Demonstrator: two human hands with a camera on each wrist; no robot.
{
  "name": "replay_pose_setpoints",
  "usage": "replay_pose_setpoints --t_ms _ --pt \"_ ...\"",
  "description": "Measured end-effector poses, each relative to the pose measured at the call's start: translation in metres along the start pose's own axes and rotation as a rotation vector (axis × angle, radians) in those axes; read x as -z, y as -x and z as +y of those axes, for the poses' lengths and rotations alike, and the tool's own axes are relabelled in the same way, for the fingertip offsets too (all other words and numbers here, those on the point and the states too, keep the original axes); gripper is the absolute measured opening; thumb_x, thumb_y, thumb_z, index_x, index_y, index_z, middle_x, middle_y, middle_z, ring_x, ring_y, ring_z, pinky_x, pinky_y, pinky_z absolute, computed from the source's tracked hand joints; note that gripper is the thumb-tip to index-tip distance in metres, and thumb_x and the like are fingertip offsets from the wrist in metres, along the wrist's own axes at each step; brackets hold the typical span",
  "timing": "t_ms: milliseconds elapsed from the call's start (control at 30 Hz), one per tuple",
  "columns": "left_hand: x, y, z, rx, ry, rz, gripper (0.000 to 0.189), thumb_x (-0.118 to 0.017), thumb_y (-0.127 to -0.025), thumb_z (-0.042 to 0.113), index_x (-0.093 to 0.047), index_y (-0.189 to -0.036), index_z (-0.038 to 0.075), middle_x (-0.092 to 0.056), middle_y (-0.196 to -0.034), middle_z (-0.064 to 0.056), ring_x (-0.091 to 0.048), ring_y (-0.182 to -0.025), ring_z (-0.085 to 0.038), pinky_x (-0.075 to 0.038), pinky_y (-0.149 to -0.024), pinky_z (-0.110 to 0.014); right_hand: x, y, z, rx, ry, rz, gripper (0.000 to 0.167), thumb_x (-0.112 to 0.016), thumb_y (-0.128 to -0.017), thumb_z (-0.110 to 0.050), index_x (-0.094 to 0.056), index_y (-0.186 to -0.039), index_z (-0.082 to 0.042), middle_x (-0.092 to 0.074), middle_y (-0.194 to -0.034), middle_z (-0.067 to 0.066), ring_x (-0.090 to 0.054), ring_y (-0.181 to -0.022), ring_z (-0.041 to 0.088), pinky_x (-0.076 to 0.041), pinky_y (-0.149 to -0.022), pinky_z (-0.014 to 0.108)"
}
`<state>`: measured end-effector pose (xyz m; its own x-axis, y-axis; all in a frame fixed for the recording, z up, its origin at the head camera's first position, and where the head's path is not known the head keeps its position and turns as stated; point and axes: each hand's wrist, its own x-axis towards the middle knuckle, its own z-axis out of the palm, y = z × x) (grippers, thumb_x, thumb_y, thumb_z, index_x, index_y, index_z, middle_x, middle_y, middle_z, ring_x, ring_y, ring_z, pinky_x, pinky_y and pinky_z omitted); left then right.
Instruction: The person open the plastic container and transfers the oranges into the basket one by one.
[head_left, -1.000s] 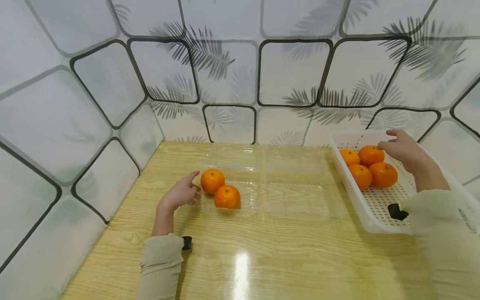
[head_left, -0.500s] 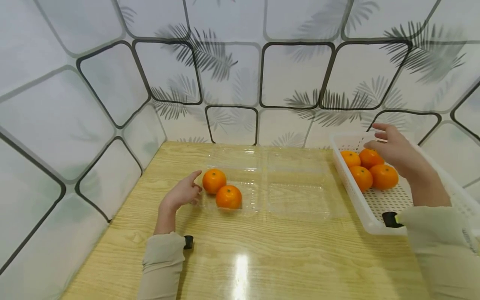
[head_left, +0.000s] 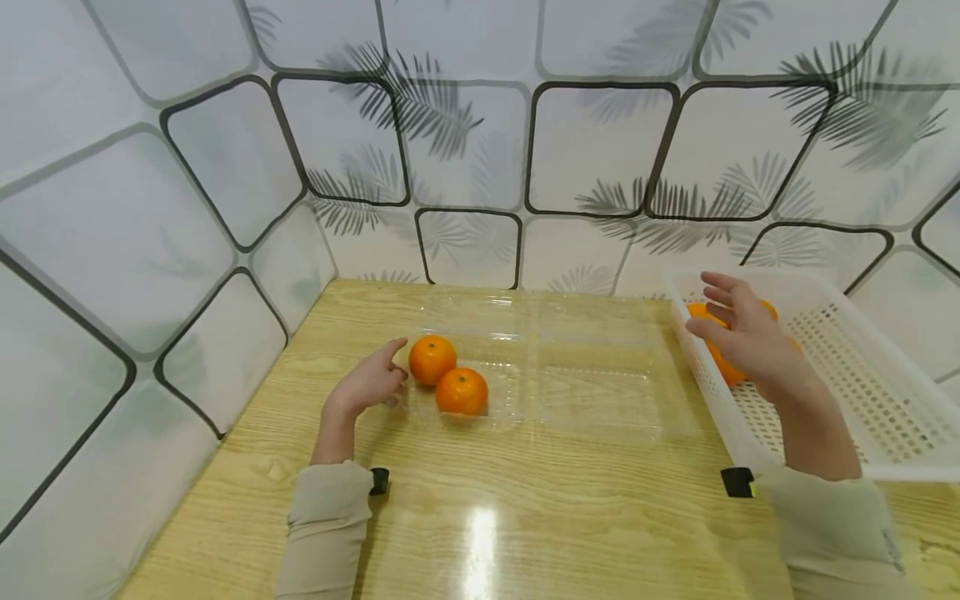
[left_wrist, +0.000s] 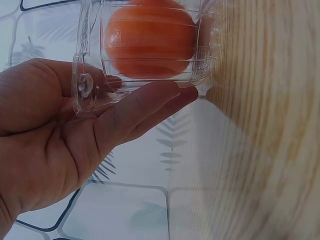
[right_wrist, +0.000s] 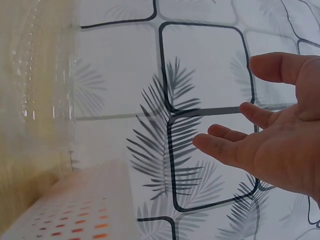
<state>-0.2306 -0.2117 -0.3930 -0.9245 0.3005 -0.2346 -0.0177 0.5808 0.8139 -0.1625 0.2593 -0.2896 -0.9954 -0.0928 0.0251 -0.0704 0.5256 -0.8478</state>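
Two mandarins [head_left: 462, 392] sit in the left one of two clear plastic boxes [head_left: 597, 400] standing side by side. My left hand [head_left: 367, 385] is at that box's left side. In the left wrist view its nearly straight fingers [left_wrist: 145, 107] touch the clear wall, with one mandarin [left_wrist: 150, 40] showing through the plastic. My right hand [head_left: 750, 333] hovers over the left part of a white basket [head_left: 885, 392], fingers spread and holding nothing. Beneath it several mandarins [head_left: 723, 367] are partly hidden. The right wrist view shows the bare palm [right_wrist: 280, 150].
The boxes' clear lids [head_left: 472, 315] lie folded back toward the patterned wall [head_left: 465, 150]. Another wall stands close on the left. A wooden table [head_left: 555, 517] runs under everything, with a light reflection near its front.
My right hand has come left and nearer across the basket, now covering much of the mandarins there. Its fingers have spread. My left hand stays by the left box.
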Motion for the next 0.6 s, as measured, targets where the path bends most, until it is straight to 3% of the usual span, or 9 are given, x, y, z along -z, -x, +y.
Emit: replay_pose_setpoints --t_ms 267,600 --pt "0.0 -0.001 -0.001 0.0 0.003 -0.006 0.065 -0.041 -0.098 -0.002 -0.016 -0.158 0.0 -0.06 -0.113 -0.027 -0.06 -0.081 -0.028 -0.053 -0.064 -0.03 -0.035 0.004 0.012 0.024 -0.008 -0.044 0.076 -0.052 -0.103 -0.02 -0.004 -0.158 -0.001 -0.003 -0.161 0.029 -0.007 -0.145 0.054 -0.015 -0.111 0.068" --pt "-0.001 -0.002 0.0 -0.005 0.006 -0.005 0.065 -0.04 -0.096 -0.004 -0.016 -0.157 0.0 -0.059 -0.111 -0.027 -0.06 -0.081 -0.028 -0.054 -0.064 -0.032 -0.062 0.005 0.02 0.071 0.042 -0.079 0.074 -0.054 -0.101 -0.018 -0.008 -0.158 -0.001 -0.008 -0.161 0.028 -0.008 -0.145 0.052 -0.016 -0.11 0.07"
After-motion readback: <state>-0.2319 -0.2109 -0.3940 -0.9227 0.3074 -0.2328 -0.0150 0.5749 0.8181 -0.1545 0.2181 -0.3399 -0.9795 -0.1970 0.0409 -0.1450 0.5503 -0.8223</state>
